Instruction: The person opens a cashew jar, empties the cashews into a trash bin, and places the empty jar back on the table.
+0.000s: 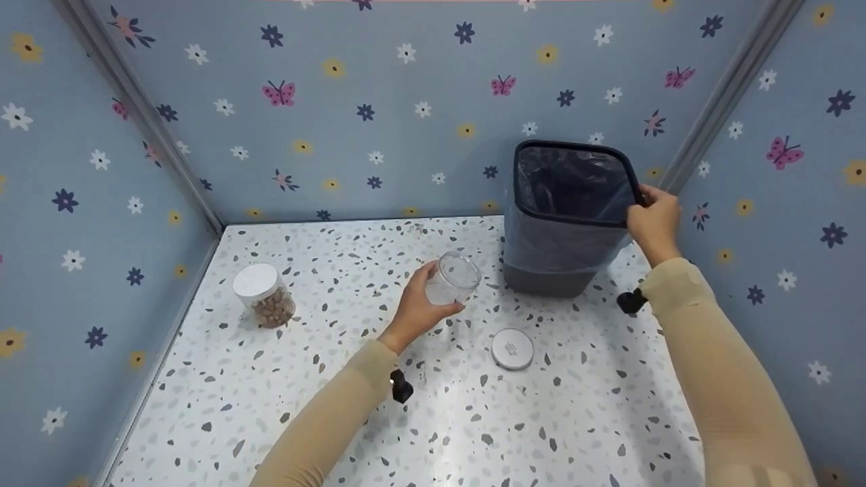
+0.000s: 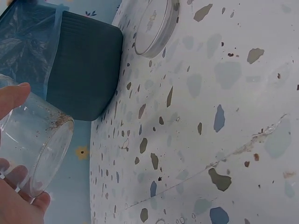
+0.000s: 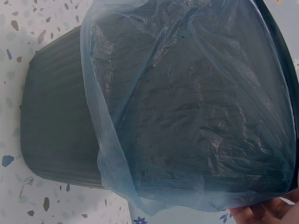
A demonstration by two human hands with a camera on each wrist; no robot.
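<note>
My left hand (image 1: pixel 417 306) grips a clear open jar (image 1: pixel 457 276), its mouth tilted toward the bin. In the left wrist view, brown crumbs cling inside the jar (image 2: pixel 46 140) near its base. With my right hand (image 1: pixel 655 220) I hold the black rim of a grey trash bin (image 1: pixel 544 281) at its right side. A bluish bag (image 3: pixel 196 107) lines the bin and folds down over its outside. Between the arms, a white round lid (image 1: pixel 512 349) lies on the table in front of the bin.
A second jar (image 1: pixel 265 295), white-lidded and filled with brown pieces, stands at the left of the speckled table (image 1: pixel 433 419). Flower-patterned panels (image 1: pixel 406 108) close in the back and both sides. Small crumbs dot the tabletop.
</note>
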